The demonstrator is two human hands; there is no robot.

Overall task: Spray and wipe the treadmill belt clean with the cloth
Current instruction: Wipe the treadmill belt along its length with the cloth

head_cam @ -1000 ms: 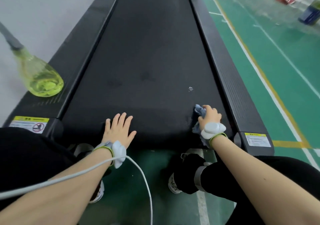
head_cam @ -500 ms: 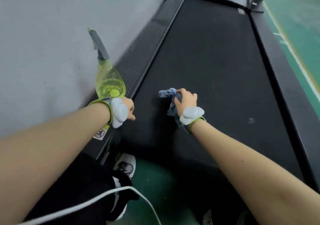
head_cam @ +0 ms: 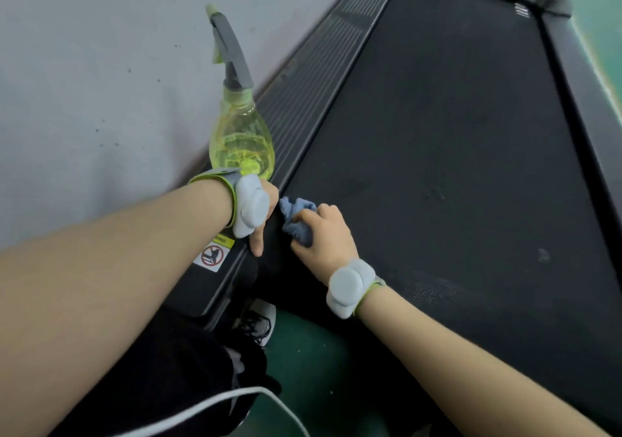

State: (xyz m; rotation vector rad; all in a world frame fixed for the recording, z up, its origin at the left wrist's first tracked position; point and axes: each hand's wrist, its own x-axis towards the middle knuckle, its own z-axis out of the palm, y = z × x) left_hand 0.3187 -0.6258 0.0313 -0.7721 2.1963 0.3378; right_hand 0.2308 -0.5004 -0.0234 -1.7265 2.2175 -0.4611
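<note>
The treadmill belt (head_cam: 454, 167) is a wide black strip running from the lower right up and away to the top of the frame; a small pale spot (head_cam: 542, 254) sits on it towards the right. The blue cloth (head_cam: 298, 217) lies bunched on the belt's near left edge, just beside the side rail. The right hand (head_cam: 324, 234) rests on it with fingers curled round the folds, gripping it against the belt.

The left hand (head_cam: 261, 238) is just to the left of the cloth, over the ribbed left rail (head_cam: 313, 76), with the thumb pointing down. Its fingers are hidden behind the wrist, so whether they hold anything cannot be told. Directly beyond it the spray bottle (head_cam: 240, 147) stands upright on that rail, clear yellow-green with a grey trigger head; the hand is at its base, but contact is not visible.

Each wrist carries a pale grey device on a green strap, left (head_cam: 250, 206) and right (head_cam: 350, 285). A warning sticker (head_cam: 213, 254) shows on the rail's near end, partly under the left forearm. A grey wall (head_cam: 84, 66) rises just left of the rail. Below the belt's end are green floor (head_cam: 303, 352), a shoe (head_cam: 257, 322), black trousers (head_cam: 151, 369) and a white cable (head_cam: 202, 406).
</note>
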